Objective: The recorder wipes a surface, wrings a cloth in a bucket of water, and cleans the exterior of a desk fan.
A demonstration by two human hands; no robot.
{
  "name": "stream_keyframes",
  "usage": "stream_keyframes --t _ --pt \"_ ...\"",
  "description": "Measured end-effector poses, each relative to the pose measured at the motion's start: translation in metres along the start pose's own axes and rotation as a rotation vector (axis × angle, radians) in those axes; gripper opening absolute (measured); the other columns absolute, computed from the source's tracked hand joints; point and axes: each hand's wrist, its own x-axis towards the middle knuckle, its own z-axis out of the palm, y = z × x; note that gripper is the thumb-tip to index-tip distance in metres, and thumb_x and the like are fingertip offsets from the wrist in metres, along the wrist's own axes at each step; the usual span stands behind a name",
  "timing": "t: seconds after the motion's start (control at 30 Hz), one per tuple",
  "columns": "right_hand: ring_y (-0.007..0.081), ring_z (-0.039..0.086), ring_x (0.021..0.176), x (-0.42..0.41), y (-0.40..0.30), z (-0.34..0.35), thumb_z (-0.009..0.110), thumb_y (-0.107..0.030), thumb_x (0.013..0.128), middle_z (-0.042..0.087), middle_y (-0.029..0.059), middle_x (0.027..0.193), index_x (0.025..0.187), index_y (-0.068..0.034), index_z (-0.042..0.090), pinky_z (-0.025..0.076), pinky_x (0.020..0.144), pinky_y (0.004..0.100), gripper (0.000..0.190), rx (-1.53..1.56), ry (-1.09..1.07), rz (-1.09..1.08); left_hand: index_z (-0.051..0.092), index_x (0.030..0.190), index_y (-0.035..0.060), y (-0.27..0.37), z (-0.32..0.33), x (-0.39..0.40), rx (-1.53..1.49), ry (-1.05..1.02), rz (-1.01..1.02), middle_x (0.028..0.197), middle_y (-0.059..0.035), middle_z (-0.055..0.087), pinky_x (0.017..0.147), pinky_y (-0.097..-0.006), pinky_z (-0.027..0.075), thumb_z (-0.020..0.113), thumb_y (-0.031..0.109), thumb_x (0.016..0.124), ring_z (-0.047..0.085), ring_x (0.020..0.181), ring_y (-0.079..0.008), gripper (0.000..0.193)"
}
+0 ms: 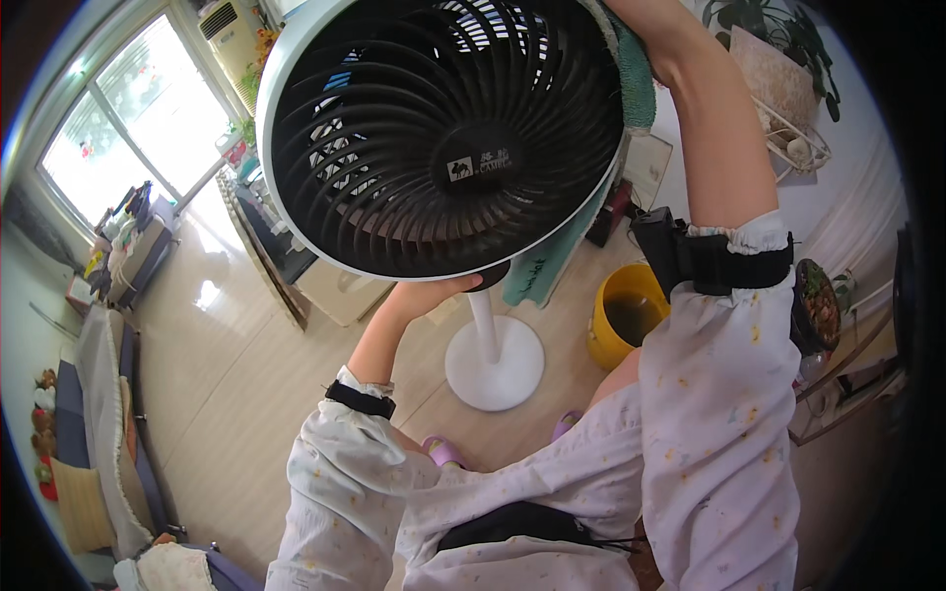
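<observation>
A pedestal fan with a black spiral grille and white rim (336, 140) fills the top middle, tilted up towards me. My left hand (432, 297) grips the black joint under its head, above the white pole and the round white base (494, 377) on the floor. At the upper right my right forearm reaches up beside the fan's rim. The top of my right hand (650, 29) is cut off by the picture's edge, so its fingers do not show. A green cloth (637, 81) hangs along the fan's right rim, near that wrist. Whether my right hand holds the cloth cannot be told.
A yellow bucket (602, 325) with dark water stands right of the base. Behind the fan a green printed strip (543, 273) and a beige box (344, 292) show. A sofa (111, 414) lines the left side. Potted plants (776, 66) and a wire rack (798, 144) are at right.
</observation>
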Motion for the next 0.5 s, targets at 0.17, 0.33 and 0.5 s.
stream_keyframes --t 0.17,0.33,0.5 --pt "0.0114 0.062 0.072 0.012 0.031 -0.015 0.045 -0.029 0.094 0.066 0.0079 0.091 0.108 -0.002 0.063 0.051 0.065 0.023 0.035 0.146 0.021 0.006 0.06 0.113 0.0021 -0.005 -0.001 0.002 -0.025 -0.005 0.011 0.112 -0.0066 0.061 0.09 -0.0303 0.043 0.077 0.015 0.072 0.054 0.102 -0.0177 0.046" --pt "0.0124 0.064 0.081 -0.007 0.051 -0.007 0.044 -0.028 0.095 0.066 0.0098 0.097 0.111 -0.003 0.062 0.051 0.071 0.0236 0.035 0.456 0.106 0.062 0.06 0.112 0.0017 0.013 -0.003 -0.002 0.116 0.012 -0.093 0.111 -0.0069 0.061 0.089 -0.03 0.044 0.077 0.016 0.072 0.055 0.102 -0.0181 0.046" --pt "0.0144 0.063 0.088 -0.031 0.113 0.015 0.04 -0.027 0.096 0.065 0.007 0.104 0.117 -0.005 0.057 0.051 0.078 0.0288 0.035 0.639 0.4 0.05 0.059 0.113 0.0008 0.005 -0.006 0.0 0.035 -0.014 -0.165 0.111 -0.0052 0.06 0.092 -0.029 0.04 0.079 0.019 0.071 0.052 0.104 -0.0169 0.05"
